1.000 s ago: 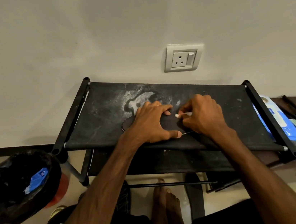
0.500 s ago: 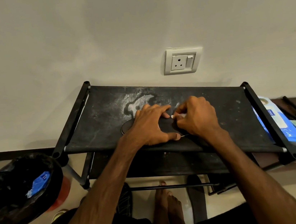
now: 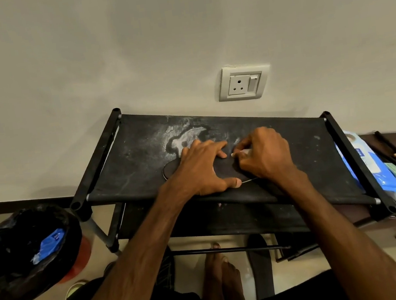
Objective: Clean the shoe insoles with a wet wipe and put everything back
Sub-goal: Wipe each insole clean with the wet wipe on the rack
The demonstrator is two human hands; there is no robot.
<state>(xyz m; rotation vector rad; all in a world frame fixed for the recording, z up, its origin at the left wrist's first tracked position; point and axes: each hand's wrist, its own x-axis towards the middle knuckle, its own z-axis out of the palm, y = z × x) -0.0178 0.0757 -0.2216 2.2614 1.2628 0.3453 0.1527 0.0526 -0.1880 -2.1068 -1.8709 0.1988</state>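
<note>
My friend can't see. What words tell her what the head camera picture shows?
A left hand presses a dark insole flat on a dusty black shoe rack while the right hand pinches a white wet wipe against it. A bin stands at left, a blue wipes pack at right.

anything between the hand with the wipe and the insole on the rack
Nothing visible. The right hand pinches the wipe right at the insole, which the left hand presses flat on the rack.
</note>
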